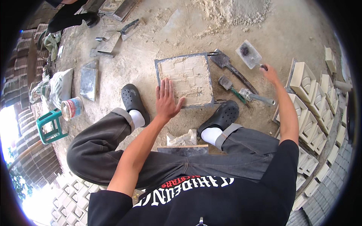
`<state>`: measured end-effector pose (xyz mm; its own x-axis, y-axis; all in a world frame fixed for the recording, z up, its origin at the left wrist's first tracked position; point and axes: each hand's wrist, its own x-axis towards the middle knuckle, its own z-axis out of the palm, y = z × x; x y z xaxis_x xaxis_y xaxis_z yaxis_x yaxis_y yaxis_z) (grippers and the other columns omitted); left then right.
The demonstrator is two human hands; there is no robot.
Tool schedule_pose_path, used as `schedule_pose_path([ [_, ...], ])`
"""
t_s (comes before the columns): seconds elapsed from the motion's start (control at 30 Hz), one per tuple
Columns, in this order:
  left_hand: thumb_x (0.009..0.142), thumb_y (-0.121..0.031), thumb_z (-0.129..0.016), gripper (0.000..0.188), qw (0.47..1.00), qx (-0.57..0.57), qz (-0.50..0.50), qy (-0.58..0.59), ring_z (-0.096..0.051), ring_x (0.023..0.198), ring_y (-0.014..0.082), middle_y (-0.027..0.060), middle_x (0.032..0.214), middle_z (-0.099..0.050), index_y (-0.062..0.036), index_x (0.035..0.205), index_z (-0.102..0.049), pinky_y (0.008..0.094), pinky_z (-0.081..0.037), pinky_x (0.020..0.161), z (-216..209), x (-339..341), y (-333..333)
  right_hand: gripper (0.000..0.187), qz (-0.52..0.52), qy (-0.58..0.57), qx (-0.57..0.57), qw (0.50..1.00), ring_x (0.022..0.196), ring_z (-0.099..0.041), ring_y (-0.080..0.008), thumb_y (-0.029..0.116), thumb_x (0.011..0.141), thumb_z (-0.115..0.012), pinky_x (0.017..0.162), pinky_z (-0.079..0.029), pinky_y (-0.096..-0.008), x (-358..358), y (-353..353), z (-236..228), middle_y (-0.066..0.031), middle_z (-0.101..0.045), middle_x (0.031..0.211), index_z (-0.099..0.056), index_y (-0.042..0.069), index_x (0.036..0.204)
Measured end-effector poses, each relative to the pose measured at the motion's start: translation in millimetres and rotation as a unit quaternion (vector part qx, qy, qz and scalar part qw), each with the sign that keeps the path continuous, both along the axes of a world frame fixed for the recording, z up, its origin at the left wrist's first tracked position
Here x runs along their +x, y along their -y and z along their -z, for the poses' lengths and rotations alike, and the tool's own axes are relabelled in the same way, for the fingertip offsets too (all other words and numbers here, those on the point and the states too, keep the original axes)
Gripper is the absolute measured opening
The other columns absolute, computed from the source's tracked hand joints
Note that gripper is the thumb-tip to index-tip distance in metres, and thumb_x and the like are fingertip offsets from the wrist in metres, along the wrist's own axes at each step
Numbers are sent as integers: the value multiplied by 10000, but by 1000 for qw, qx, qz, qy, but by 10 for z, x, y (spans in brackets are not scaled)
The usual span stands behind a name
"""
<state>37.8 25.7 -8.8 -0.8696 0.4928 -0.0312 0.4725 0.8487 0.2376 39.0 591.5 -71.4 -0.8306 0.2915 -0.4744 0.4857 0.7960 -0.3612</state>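
Observation:
Between my feet lies a square metal mould (182, 106) packed with pale, sandy mix (186, 77), its surface rough and streaked. My left hand (167, 98) rests on the near left part of the mix, fingers stretched out and nothing held. Off to the right, my right hand (270, 74) grips the dark handle of a trowel. The flat, rectangular trowel (249, 54) has a dark patch on its blade and is over the sandy ground. Right of the mould lie a long-handled flat tool (235, 69), a small green-handled tool (230, 86) and a hammer-like tool with a pale handle (260, 98).
Cast blocks with recessed patterns (311, 101) stand in rows at right. A heap of pale powder (237, 11) is at the far side. Leftward are a green stool (51, 126), a tub (71, 108), a sack (61, 86) and metal plates (89, 80). Another person's leg (69, 19) shows at far left.

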Motion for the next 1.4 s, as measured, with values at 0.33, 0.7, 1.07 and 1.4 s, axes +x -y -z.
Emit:
schedule_pose_path([
  [0.33,904,-509,-554,775,962,61,265,-11,-219,1473,257,122,1580,-266,-57,1491,-325,438,-146,1208,-70,225,-70,478,-65,-185,116,974,1000,-645,-400,336,924,-572,874,-499,-462,-418,891,-2084,-247,-667,1055,-549,95,1336],
  [0.7,944,-691,-282,867,967,-23,253,-28,-143,1493,231,103,1610,-183,-73,1544,-185,398,-50,1228,52,125,125,486,11,22,-97,995,1119,-601,-411,218,927,-557,974,-461,-425,1013,2991,-2277,-272,-607,1210,-495,172,1407],
  [1.07,942,-377,-513,656,989,115,89,-37,-236,1465,281,141,1560,-302,-26,1472,-352,448,-149,1201,-6,-62,264,425,31,64,-94,993,989,-603,-481,159,924,-575,868,-472,-496,1553,3929,-2496,-310,-637,1042,-512,84,1337],
  [1.4,905,-262,-534,582,977,138,162,-31,-286,1445,264,125,1531,-361,-30,1426,-418,446,-194,1196,33,157,87,371,40,16,-50,998,942,-611,-477,123,914,-556,834,-464,-539,1847,4172,-2301,-294,-651,986,-533,53,1278],
])
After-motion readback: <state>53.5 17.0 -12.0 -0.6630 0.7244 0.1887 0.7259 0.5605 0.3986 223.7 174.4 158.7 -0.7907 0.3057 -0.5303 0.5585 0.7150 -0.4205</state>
